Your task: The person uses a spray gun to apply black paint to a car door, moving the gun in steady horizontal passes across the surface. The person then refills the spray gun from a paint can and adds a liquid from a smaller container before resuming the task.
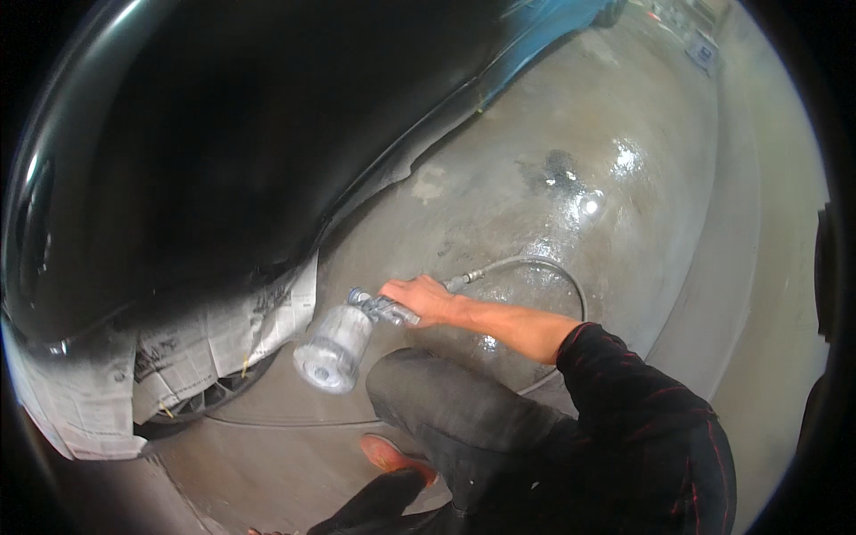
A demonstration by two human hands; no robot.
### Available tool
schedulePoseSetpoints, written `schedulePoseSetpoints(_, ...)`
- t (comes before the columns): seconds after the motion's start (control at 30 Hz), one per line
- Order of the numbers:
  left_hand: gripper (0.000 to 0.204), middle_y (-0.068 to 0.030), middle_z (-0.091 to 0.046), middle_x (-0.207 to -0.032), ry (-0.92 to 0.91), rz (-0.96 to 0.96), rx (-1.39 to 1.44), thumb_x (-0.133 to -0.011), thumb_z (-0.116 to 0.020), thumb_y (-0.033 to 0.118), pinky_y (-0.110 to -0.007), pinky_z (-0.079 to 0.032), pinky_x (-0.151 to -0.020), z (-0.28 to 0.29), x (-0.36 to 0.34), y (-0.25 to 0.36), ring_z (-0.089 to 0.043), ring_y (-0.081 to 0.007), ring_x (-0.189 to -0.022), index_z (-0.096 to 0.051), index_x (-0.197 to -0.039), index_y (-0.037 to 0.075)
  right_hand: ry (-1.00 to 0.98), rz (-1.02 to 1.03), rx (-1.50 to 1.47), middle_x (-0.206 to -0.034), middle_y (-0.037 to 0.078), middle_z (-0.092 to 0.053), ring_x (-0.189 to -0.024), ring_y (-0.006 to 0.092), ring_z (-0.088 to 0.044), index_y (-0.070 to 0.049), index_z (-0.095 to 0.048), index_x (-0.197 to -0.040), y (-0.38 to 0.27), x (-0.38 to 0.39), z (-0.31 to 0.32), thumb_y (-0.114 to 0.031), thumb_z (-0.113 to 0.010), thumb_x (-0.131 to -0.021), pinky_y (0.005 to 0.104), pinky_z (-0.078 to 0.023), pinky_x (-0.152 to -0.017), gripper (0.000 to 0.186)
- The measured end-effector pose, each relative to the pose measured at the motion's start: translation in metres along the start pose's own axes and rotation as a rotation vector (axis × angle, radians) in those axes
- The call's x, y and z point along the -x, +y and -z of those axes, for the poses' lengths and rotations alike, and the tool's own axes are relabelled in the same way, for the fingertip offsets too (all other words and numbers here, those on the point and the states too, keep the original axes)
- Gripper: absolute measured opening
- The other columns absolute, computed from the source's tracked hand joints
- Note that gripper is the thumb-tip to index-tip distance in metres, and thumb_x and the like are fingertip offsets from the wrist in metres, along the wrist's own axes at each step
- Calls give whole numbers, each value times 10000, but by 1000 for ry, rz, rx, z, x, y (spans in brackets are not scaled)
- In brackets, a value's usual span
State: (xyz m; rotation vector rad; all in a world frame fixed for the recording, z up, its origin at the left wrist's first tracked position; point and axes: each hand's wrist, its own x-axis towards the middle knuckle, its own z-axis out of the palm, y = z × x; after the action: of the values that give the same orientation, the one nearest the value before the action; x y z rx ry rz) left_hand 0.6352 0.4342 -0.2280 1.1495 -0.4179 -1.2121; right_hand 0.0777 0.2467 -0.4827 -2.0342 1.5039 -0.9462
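My right hand point(423, 301) is closed around the handle of a paint spray gun point(385, 308). The gun's translucent cup point(333, 349) hangs tilted toward the lower left, and a grey air hose point(544, 261) joins it behind my hand. Just left of the gun is a glossy black car body panel point(205, 134), with a gap between them. Newspaper masking point(201, 348) covers the area around the wheel point(209, 397) below the panel. I cannot make out my left hand; a tiny orange-brown bit at the lower edge is too small to identify.
The hose loops over the grey, wet-looking floor point(499, 223) and runs behind my bent knee point(406, 379) toward the wheel. An orange shoe point(390, 453) stands below that knee. Blue covering point(544, 36) lies along the car's far end. A pale wall point(767, 205) rises at right.
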Motion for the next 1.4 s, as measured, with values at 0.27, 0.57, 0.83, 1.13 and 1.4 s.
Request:
schedulePoseSetpoints(0.27, 357, -60, -592, -863, 14, -343, -295, -1015, -637, 193, -379, -482, -621, 102, -21, -7, -526, -186, -664, -549, -1307, 8, 456, -236, 62, -993, 137, -694, -946, 352, -696, -102, -645, -1126, 199, 52, 170, -187, -763, -913, 417, -547, -841, 259)
schedulePoseSetpoints(0.57, 495, -84, -623, -1088, -155, -327, -97, -979, -644, 97, -424, -536, -711, 169, -39, 4, -587, -205, -823, -484, -1445, 46, 1003, -460, 13, -881, 76, -687, -807, 183, -625, -74, -667, -1068, 242, 87, 301, -141, -736, -934, 361, -520, -767, 165)
schedulePoseSetpoints(0.83, 219, 60, -356, -566, -179, 86, 229, -1118, -457, 403, -363, -413, -551, -20, -61, -24, -356, -100, -463, -543, -1056, 212, 419, 38, -372, -1008, 47, -702, -948, 141, -656, -82, -672, -1139, 50, 26, 225, -75, -749, -935, 336, -545, -847, 218)
schedulePoseSetpoints(1.13, 280, 43, -545, -679, -239, 147, 198, -1082, -533, 422, -365, -481, -559, 5, -115, -36, -527, -128, -565, -591, -982, 168, 321, -235, -725, -832, -79, -607, -758, 57, -547, -125, -684, -1003, -39, 1, 275, -206, -745, -991, 294, -499, -674, 102)
schedulePoseSetpoints(1.4, 331, 58, -303, -497, -149, 183, 323, -1083, -585, 441, -267, -282, -463, -76, -95, -54, -268, -92, -443, -661, -988, 133, 1158, -487, -419, -784, -40, -565, -549, 76, -451, -137, -649, -944, 33, 21, 430, -493, -742, -980, 300, -373, -489, 369)
